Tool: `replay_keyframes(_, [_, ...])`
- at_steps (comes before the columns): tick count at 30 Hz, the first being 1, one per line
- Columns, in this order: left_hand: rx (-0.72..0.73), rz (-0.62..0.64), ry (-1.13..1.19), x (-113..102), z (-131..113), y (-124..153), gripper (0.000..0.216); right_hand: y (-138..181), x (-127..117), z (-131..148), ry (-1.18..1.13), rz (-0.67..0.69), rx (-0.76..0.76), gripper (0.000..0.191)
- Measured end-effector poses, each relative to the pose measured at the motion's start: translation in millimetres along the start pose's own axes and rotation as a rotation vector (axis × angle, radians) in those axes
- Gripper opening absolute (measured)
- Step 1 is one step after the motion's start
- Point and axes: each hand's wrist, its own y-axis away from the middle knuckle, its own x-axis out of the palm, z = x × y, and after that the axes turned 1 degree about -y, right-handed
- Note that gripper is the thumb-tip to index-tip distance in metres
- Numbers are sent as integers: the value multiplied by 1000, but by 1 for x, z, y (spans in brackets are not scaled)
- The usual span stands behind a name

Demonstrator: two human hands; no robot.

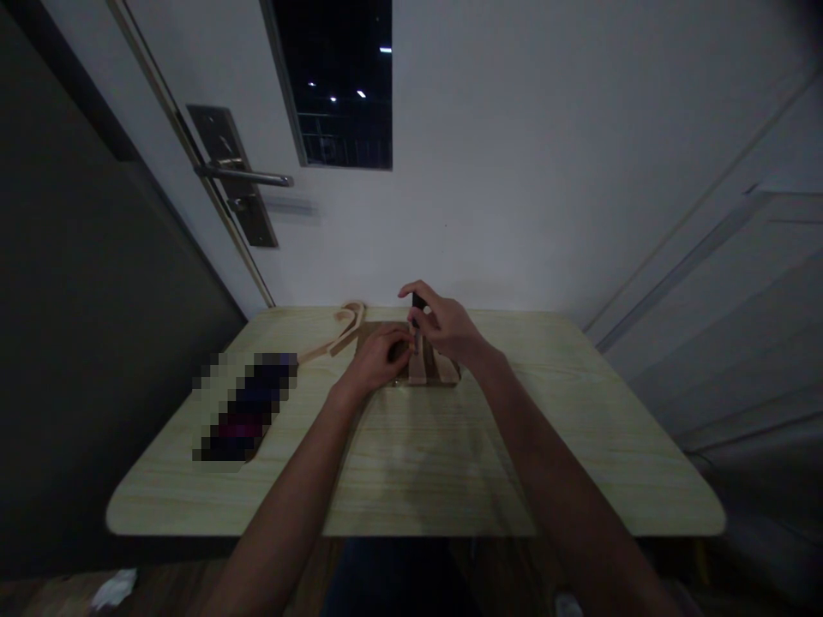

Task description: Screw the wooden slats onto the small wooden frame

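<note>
My right hand [447,326] grips an upright black-handled screwdriver [418,302], with a finger over the top of its handle. The shaft points down at a light wooden piece [417,370] lying on a brown wooden board [443,382]. My left hand [381,356] rests at the board's left side, its fingers curled and pinched close to the foot of the shaft. What sits between those fingertips is too small to make out. Beyond the left hand, a curved light wooden piece [352,319] with a hook-shaped end leans out over the table.
A pale wood-grain table [566,446] with rounded front corners stands against a white door [514,154]. On the table's left lies a phone-like flat object [248,411], blurred by pixels. A metal door handle [248,176] juts out at the upper left.
</note>
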Motion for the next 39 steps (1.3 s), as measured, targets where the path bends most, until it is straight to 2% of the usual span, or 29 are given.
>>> replay_keyframes(3, [-9, 11, -5, 0, 0, 0, 14, 0, 1, -1, -28, -13, 20, 37])
replay_keyframes(7, [1, 3, 1, 0, 0, 1, 14, -1, 3, -4, -71, -66, 18, 30])
replay_keyframes(13, [3, 16, 2, 0, 1, 1, 13, -1, 7, -7, -6, -176, 29, 26])
replay_keyframes(17, [3, 15, -6, 1, 1, 1, 15, 2, 8, -7, 8, -126, -13, 31])
replay_keyframes(24, [7, 6, 4, 0, 0, 0, 14, 4, -3, -3, -106, 20, 31, 28])
replay_keyframes(30, [13, -1, -10, 0, 2, 1, 13, 0, -4, -5, -51, -32, 58, 18])
replay_keyframes(33, [11, 10, -2, 0, 1, 1, 12, -2, -2, -7, -15, -53, 77, 22])
replay_keyframes(39, [-1, 4, -6, 0, -2, 1, 13, -5, 3, -5, -16, -46, 19, 28])
